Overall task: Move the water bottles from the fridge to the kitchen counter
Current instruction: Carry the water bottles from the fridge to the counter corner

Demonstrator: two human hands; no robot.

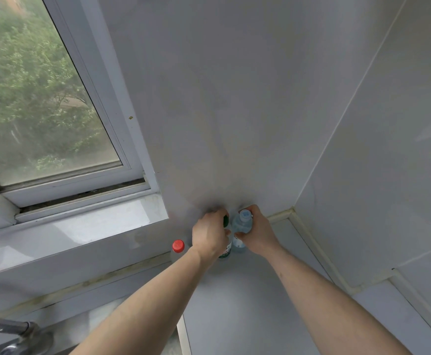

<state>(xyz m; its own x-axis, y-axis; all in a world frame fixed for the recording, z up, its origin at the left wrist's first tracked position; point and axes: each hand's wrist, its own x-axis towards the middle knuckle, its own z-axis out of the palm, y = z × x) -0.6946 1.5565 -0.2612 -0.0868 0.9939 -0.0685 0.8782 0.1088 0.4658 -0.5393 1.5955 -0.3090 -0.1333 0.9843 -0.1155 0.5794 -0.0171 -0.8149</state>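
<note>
Nearest, a metal tap (17,334) pokes in at the lower left. Both bare forearms stretch forward over the pale grey worktop (247,316) toward its far corner. The left hand (210,235) curls down over a clear plastic bottle with a green cap and green label (226,248). Just beside it, the right hand (256,233) wraps around a clear bottle with a pale blue cap (242,222); both bottles are upright at the wall. Left of them stands a clear red-capped bottle (178,248), untouched, below the white-framed window (55,103).
</note>
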